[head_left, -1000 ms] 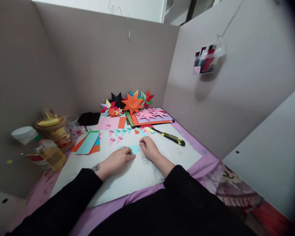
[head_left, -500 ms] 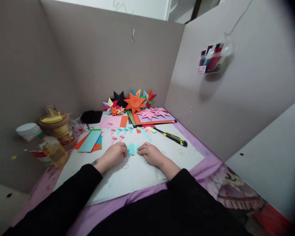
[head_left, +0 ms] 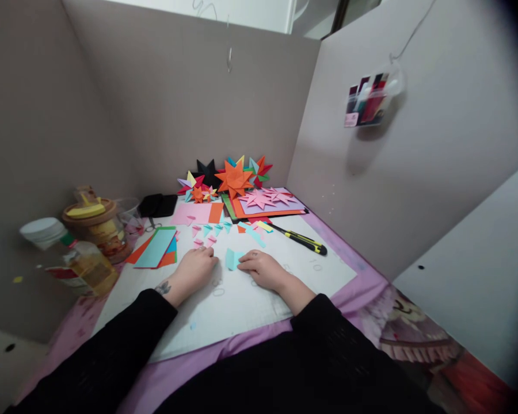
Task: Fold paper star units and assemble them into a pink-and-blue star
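Note:
A small light blue piece of paper [head_left: 232, 260] with a crease lies on the white board [head_left: 242, 310], its left part standing up a little. My right hand [head_left: 263, 269] pinches its right edge, thumb and fingers together. To the left, apart from that paper, my left hand [head_left: 197, 266] rests with curled fingers, and nothing shows between them. Just beyond it are small folded pink pieces [head_left: 210, 241] and folded light blue pieces [head_left: 218, 229]. Light blue paper strips [head_left: 254, 234] lie beyond my right hand.
A yellow-black utility knife [head_left: 306, 242] lies at the right. Coloured paper sheets [head_left: 155, 248] are at the left, beside a glue bottle [head_left: 92, 267] and a lidded tub [head_left: 97, 227]. Folded paper stars [head_left: 235, 178] stand against the back wall. A pouch [head_left: 369, 100] hangs on the right wall.
My left hand has let go of the light blue paper and moved slightly left. The right hand keeps hold of it. The whole view has shifted a little.

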Action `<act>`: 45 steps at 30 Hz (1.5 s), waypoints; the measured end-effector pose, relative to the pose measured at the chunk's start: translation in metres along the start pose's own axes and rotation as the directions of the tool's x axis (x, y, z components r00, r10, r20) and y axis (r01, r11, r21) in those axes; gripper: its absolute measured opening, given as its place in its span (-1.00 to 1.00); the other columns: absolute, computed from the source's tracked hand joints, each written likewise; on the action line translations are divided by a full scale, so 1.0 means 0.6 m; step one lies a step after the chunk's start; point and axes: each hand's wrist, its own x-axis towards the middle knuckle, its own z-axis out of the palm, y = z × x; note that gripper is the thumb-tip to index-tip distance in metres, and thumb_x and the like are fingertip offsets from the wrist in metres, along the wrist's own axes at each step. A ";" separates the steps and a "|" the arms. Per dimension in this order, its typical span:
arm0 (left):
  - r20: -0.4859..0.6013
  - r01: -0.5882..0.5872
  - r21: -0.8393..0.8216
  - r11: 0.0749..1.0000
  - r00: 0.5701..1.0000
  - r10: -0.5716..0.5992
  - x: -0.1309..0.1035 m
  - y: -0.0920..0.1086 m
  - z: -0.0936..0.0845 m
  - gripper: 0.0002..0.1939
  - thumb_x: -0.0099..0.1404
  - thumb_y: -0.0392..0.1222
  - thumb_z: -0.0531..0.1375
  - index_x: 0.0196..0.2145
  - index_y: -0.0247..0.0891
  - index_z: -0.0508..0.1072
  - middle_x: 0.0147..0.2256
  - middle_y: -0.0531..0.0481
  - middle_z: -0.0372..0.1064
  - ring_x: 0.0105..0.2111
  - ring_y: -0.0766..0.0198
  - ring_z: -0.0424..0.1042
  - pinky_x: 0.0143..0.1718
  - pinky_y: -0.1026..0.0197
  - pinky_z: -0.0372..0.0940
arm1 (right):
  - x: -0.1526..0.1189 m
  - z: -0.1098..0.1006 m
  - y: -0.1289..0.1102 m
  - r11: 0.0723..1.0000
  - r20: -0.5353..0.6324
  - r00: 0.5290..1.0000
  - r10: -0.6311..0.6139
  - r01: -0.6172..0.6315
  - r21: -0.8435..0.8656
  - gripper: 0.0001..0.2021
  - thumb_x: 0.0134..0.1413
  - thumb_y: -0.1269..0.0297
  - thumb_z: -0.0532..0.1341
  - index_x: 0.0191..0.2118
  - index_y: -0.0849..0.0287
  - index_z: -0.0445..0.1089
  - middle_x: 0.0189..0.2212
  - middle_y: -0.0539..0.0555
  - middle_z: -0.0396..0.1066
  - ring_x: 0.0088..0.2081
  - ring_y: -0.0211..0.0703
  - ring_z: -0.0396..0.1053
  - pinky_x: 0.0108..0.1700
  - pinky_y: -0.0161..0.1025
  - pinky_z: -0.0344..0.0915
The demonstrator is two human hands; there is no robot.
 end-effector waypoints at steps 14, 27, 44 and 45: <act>-0.141 -0.201 -0.103 0.974 0.973 0.185 0.009 0.006 0.019 -0.80 0.32 -0.27 0.06 -0.29 -0.20 0.49 -0.17 -0.07 0.41 -0.17 0.16 0.34 -0.18 0.14 0.21 | 0.000 0.001 -0.007 0.992 0.014 0.999 -0.050 0.048 0.119 -0.67 0.07 0.56 0.06 -0.15 0.16 0.48 -0.13 0.12 0.48 -0.05 -0.18 0.38 0.02 -0.22 0.30; -0.043 -0.223 -0.161 0.961 0.975 0.219 0.007 0.008 0.015 -0.75 0.35 -0.21 0.02 -0.27 -0.18 0.51 -0.37 -0.02 0.41 -0.36 0.26 0.37 -0.32 0.26 0.18 | 0.041 0.013 -0.026 0.947 0.033 0.947 0.320 -0.318 -0.040 -0.84 0.03 0.39 0.18 -0.22 0.19 0.40 -0.25 0.10 0.34 -0.15 -0.14 0.25 -0.07 -0.20 0.19; 0.088 -0.351 -0.152 0.924 0.926 0.366 -0.002 0.012 -0.009 -0.68 0.38 -0.22 -0.04 0.00 -0.05 0.37 -0.23 -0.02 0.33 -0.28 0.24 0.29 -0.28 0.28 0.11 | 0.055 0.016 -0.011 0.905 0.048 0.904 0.425 -0.424 -0.036 -0.92 -0.02 0.42 0.16 -0.41 0.20 0.40 -0.37 0.04 0.27 -0.27 -0.21 0.25 -0.19 -0.31 0.16; 0.091 -0.351 -0.157 0.923 0.926 0.367 -0.003 0.012 -0.010 -0.67 0.37 -0.23 -0.04 0.01 -0.04 0.37 -0.23 -0.02 0.33 -0.27 0.24 0.29 -0.27 0.28 0.11 | 0.056 0.017 -0.009 0.904 0.051 0.903 0.427 -0.425 -0.037 -0.92 -0.02 0.43 0.16 -0.43 0.20 0.40 -0.37 0.04 0.27 -0.27 -0.21 0.25 -0.19 -0.31 0.16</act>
